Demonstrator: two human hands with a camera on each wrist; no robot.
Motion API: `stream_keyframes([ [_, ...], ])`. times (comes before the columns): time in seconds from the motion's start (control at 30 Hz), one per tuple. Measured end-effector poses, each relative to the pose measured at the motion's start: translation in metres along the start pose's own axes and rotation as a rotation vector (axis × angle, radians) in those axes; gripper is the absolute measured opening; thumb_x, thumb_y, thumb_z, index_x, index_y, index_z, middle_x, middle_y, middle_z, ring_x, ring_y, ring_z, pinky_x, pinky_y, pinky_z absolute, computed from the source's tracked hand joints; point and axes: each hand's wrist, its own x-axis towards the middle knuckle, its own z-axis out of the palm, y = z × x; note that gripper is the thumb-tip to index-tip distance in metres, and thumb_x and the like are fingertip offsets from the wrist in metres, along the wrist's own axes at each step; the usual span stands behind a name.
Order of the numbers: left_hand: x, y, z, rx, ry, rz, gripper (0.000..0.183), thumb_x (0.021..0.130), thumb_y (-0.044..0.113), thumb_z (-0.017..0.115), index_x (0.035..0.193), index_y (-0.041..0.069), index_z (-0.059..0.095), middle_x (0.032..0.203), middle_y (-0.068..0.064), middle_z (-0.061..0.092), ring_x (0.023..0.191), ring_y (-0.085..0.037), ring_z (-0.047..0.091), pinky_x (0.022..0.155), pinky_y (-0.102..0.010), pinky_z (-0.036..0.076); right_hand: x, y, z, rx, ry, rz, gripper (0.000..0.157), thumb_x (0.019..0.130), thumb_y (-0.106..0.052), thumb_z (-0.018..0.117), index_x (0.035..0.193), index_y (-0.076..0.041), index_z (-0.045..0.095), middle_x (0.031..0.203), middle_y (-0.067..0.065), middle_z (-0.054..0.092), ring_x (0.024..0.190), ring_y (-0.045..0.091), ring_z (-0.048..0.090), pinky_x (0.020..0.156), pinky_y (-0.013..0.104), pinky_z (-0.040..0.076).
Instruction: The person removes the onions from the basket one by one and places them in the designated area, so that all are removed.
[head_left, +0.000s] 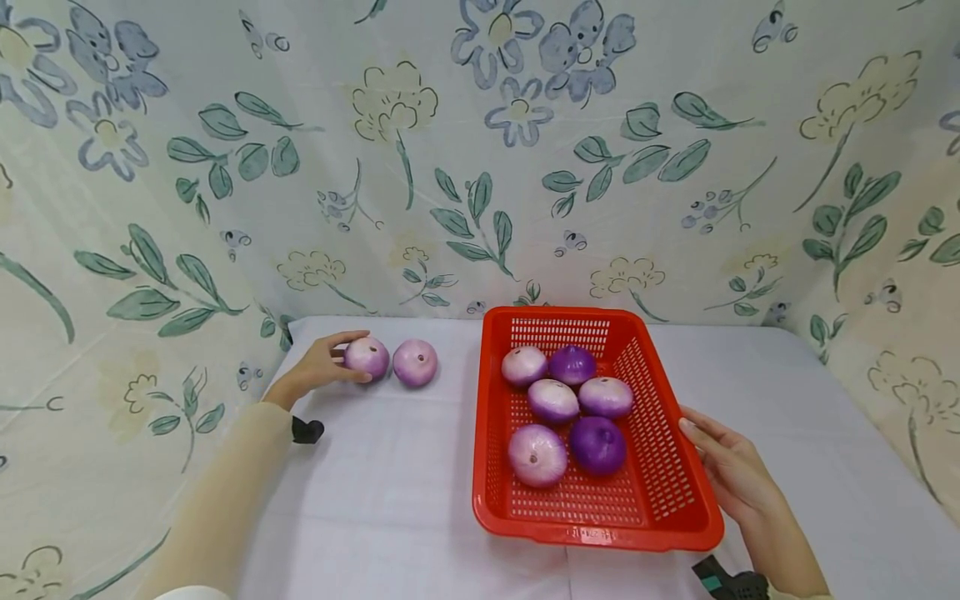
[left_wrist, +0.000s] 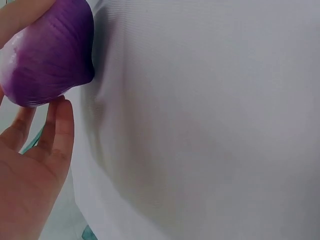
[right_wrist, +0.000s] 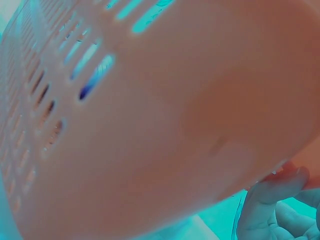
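My left hand [head_left: 321,365] grips a purple-and-white onion [head_left: 367,358] at the back left of the table. In the left wrist view, the thumb lies over that onion [left_wrist: 52,55], and the fingers [left_wrist: 62,125] touch its underside. A second onion [head_left: 415,363] sits just to its right. My right hand [head_left: 731,467] holds the right rim of a red plastic basket [head_left: 592,537], thumb on top. Inside lie several onions, among them a pale one [head_left: 537,456] and a deep purple one [head_left: 597,446]. In the right wrist view, the basket's slotted wall [right_wrist: 140,135] fills most of the picture.
A white cloth [head_left: 390,483] covers the table. Behind and at both sides hangs a floral curtain [head_left: 465,125]. Dark wrist straps show at the left wrist [head_left: 307,430] and the right wrist [head_left: 731,581].
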Motion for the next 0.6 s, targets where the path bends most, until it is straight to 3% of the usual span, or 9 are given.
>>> stream_keyframes([
  [0.4, 0.003, -0.004, -0.002, 0.006, -0.011, 0.012, 0.087, 0.075, 0.014, 0.089, 0.150, 0.008, 0.045, 0.149, -0.015, 0.045, 0.132, -0.043, 0.044, 0.105, -0.050, 0.043, -0.001, -0.002, 0.001, -0.003, 0.017, 0.023, 0.025, 0.104, -0.018, 0.055, 0.105, -0.033, 0.075, 0.107, -0.005, 0.072, 0.093, 0.013, 0.070, 0.082, 0.034, 0.058],
  [0.6, 0.000, 0.001, -0.010, 0.039, -0.022, 0.046, 0.086, 0.076, 0.018, 0.089, 0.150, 0.008, 0.044, 0.151, -0.015, 0.044, 0.135, -0.044, 0.039, 0.111, -0.055, 0.034, -0.001, -0.001, 0.001, -0.004, 0.017, 0.018, 0.025, 0.104, -0.018, 0.055, 0.105, -0.033, 0.075, 0.107, -0.005, 0.072, 0.094, 0.014, 0.070, 0.081, 0.034, 0.058],
])
